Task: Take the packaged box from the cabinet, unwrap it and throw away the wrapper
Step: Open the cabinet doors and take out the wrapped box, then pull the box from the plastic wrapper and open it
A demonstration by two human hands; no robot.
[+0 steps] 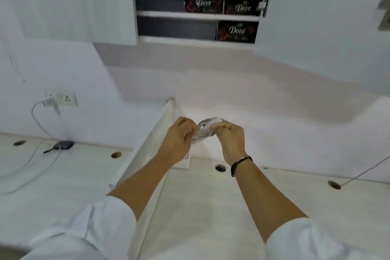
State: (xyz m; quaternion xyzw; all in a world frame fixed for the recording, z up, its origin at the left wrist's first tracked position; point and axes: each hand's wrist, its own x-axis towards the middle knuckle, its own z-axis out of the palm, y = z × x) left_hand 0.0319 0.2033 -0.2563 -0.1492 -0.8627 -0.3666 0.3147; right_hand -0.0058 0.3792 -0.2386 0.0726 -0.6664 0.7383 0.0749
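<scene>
Fingers point(191, 127) of both your hands pinch the crumpled clear plastic wrapper point(205, 130), held above the white surface point(200, 207) near its back edge; it looks light, limp and slippery, so grip bunched folds.

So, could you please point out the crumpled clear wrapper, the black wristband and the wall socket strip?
crumpled clear wrapper point(205, 131), head view, on its shiny middle between the hands
black wristband point(240, 162), head view, on the band across the right wrist
wall socket strip point(63, 97), head view, on its white faceplate
</scene>
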